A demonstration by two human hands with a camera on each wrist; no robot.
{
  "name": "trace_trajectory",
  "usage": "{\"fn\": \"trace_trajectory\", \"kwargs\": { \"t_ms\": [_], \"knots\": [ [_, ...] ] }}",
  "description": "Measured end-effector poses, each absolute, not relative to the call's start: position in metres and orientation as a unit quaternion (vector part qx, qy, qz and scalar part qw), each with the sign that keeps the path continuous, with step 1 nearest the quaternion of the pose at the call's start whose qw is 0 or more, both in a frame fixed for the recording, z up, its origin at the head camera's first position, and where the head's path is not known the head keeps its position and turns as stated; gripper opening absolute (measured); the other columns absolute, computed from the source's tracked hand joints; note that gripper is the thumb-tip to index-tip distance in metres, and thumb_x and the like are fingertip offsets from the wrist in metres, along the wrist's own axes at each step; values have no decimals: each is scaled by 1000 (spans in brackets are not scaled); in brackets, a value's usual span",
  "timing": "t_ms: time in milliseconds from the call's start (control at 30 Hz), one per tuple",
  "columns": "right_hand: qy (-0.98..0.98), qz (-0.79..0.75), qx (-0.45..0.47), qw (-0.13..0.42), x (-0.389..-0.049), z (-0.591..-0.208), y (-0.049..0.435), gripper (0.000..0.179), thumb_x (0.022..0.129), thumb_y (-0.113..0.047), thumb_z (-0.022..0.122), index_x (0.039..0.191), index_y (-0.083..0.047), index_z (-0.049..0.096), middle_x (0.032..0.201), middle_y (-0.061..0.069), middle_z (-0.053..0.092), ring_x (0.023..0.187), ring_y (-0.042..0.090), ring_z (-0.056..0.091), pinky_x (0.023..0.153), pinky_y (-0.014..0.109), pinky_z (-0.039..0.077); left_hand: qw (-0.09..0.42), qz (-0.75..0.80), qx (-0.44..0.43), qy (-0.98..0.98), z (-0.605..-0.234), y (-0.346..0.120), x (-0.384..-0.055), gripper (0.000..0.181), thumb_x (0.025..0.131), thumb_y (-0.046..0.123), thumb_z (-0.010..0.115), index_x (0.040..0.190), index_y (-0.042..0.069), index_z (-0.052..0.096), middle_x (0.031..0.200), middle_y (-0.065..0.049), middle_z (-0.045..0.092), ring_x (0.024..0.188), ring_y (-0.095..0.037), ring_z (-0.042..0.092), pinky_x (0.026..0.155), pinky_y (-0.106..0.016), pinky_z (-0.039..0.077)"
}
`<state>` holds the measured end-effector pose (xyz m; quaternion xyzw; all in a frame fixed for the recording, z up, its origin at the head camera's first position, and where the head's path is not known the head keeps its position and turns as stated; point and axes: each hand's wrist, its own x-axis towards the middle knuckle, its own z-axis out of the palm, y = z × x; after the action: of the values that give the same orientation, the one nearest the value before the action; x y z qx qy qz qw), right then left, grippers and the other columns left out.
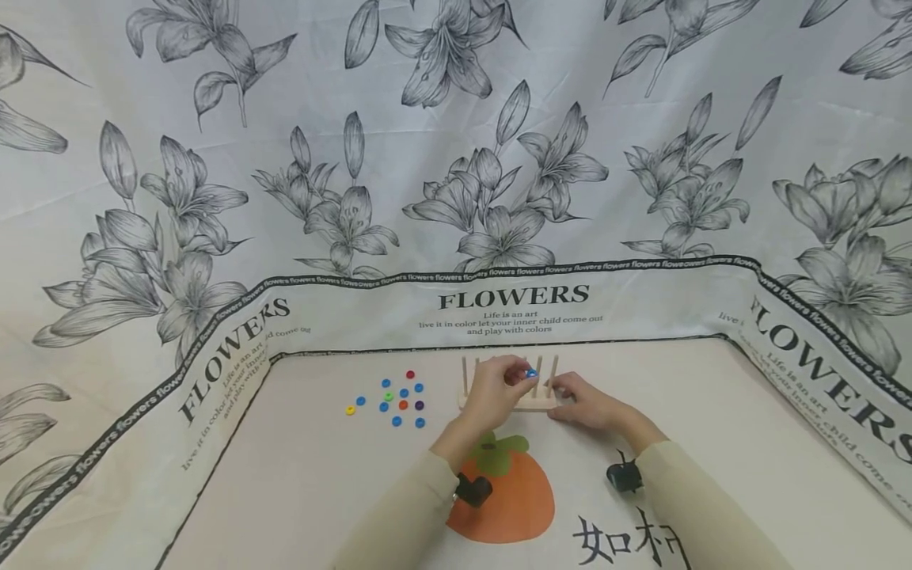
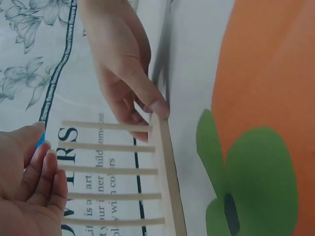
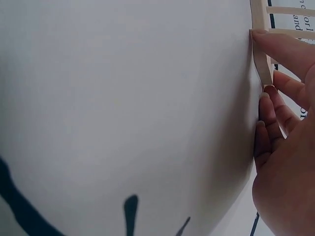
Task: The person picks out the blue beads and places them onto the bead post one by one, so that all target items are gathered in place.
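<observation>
My left hand (image 1: 496, 389) pinches a small blue bead (image 1: 531, 373) between thumb and fingertips, near the tops of the upright pegs. In the left wrist view a sliver of the blue bead (image 2: 41, 140) shows between the fingers. Below stands a wooden peg rack (image 1: 533, 408), a long flat base with a row of thin pegs; part of it is hidden behind the left hand. My right hand (image 1: 590, 402) grips the rack's right end. The right wrist view shows the thumb on one side of the base (image 3: 262, 54) and fingers on the other.
Left of the rack lie several loose beads, mostly blue (image 1: 397, 421), with a yellow bead (image 1: 350, 410), a green bead (image 1: 388, 397) and a few red, orange and purple ones. A floral curtain (image 1: 513, 313) borders the table. The cloth bears a printed orange persimmon (image 1: 523, 507).
</observation>
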<state>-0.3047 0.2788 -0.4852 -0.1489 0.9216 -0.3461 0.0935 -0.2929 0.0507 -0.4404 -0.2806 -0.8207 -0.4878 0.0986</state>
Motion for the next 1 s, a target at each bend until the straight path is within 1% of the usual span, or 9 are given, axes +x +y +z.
{"fn": "trace_trajectory", "kwargs": {
  "t_ms": [200, 400, 567, 667, 800, 900, 1000],
  "knots": [
    [918, -352, -156, 98, -303, -482, 279, 56, 94, -23, 72, 142, -2, 52, 137, 20, 47, 119, 37, 47, 101, 59, 42, 97, -499, -266, -819, -438, 69, -297, 17, 94, 15, 76, 108, 6, 74, 84, 6, 65, 76, 0, 58, 72, -15, 52],
    [917, -347, -173, 93, -303, -479, 278, 58, 95, -23, 70, 144, 1, 49, 137, 23, 45, 120, 40, 46, 101, 60, 42, 105, -502, -246, -823, -437, 83, -300, 13, 93, 14, 77, 104, 7, 74, 81, 7, 64, 73, -1, 56, 68, -15, 51],
    [913, -357, -168, 99, -302, -478, 276, 60, 95, -19, 71, 146, 1, 47, 141, 23, 44, 127, 43, 44, 106, 64, 39, 119, -489, -226, -834, -435, 93, -302, 16, 94, 18, 76, 108, 9, 75, 82, 9, 64, 73, 0, 56, 67, -15, 49],
    [913, -361, -165, 99, -302, -478, 276, 59, 94, -18, 71, 145, 1, 47, 143, 23, 44, 130, 45, 43, 107, 65, 38, 124, -495, -220, -832, -434, 98, -303, 19, 94, 17, 75, 110, 7, 75, 84, 8, 65, 74, 0, 56, 67, -14, 50],
    [911, -363, -168, 99, -302, -477, 275, 59, 93, -18, 72, 144, 1, 48, 142, 23, 44, 129, 44, 44, 107, 66, 37, 131, -496, -215, -831, -433, 103, -304, 18, 94, 16, 75, 109, 7, 75, 82, 7, 65, 72, 0, 55, 64, -15, 49],
    [909, -365, -172, 102, -303, -478, 276, 60, 93, -18, 72, 144, 1, 48, 145, 26, 43, 129, 46, 44, 106, 68, 36, 131, -500, -202, -832, -434, 106, -304, 18, 93, 16, 76, 109, 7, 76, 80, 9, 63, 70, 0, 54, 62, -15, 48],
    [907, -371, -174, 101, -307, -485, 279, 60, 92, -19, 72, 145, -1, 49, 147, 26, 43, 130, 45, 44, 108, 67, 36, 133, -502, -185, -834, -435, 109, -305, 17, 92, 16, 77, 107, 7, 77, 77, 10, 62, 69, 0, 53, 61, -16, 47]
  ]
}}
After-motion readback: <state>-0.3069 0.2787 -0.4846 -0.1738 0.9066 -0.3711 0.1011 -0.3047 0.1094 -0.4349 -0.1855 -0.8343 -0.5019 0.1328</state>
